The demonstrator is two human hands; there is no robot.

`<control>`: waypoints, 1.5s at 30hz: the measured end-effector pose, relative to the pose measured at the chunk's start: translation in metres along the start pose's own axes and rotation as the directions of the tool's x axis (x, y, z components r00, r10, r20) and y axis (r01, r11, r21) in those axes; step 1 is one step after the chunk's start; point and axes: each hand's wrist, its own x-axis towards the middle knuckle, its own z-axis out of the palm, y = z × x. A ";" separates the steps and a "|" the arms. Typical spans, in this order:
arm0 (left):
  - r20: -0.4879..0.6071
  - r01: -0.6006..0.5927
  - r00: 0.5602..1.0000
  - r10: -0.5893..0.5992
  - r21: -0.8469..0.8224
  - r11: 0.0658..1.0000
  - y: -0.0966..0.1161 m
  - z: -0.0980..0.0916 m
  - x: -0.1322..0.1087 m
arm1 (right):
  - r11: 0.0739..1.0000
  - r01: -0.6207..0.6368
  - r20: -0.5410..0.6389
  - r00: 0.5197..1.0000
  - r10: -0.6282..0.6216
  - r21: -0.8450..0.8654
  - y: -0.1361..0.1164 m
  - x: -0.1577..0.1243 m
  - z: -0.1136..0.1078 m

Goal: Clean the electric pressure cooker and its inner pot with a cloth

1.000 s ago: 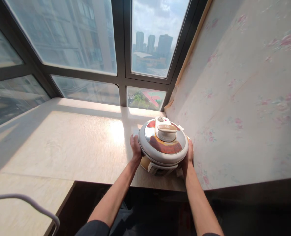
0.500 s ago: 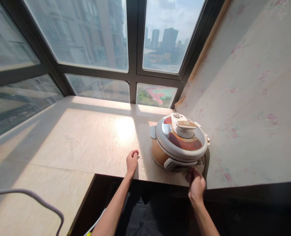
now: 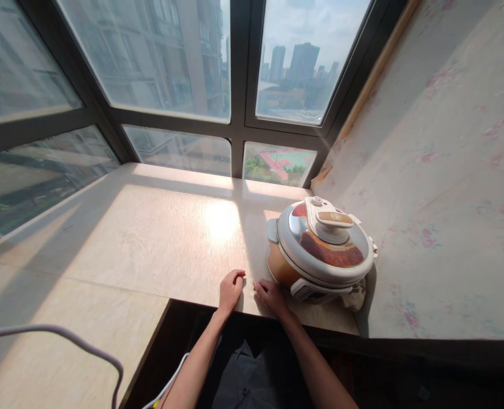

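Observation:
A white and orange electric pressure cooker (image 3: 324, 250) with its lid on stands on the pale stone counter (image 3: 149, 244), tight against the right wall. My left hand (image 3: 230, 289) rests on the counter's front edge with its fingers curled under and nothing in them. My right hand (image 3: 271, 295) lies just beside it, fingers stretched flat on the counter, a short way left of the cooker's base and not touching it. A crumpled cloth (image 3: 356, 295) pokes out from under the cooker's right side.
Large windows (image 3: 170, 62) line the back and left of the counter. A wall covered in floral paper (image 3: 439, 187) closes the right side. A white wire or cable (image 3: 64, 335) arcs across the lower left. Below the counter edge it is dark.
Both hands have let go of the cooker, which now stands on the counter. My right hand moved from the cooker's front right to the counter beside my left hand.

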 end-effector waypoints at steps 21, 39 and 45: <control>-0.067 -0.017 0.997 0.025 0.115 0.993 0.006 -0.002 0.000 | 0.998 0.045 -0.005 0.999 -0.045 0.040 0.011 -0.004 0.005; -0.097 0.236 0.954 -0.283 -0.338 0.911 0.055 0.014 -0.007 | 0.763 -0.419 0.458 0.870 0.182 0.492 -0.011 -0.066 -0.112; 0.183 0.303 0.953 -0.242 -0.598 0.742 0.131 0.038 0.016 | 0.811 -0.181 -0.287 0.874 0.392 0.556 -0.018 -0.081 -0.217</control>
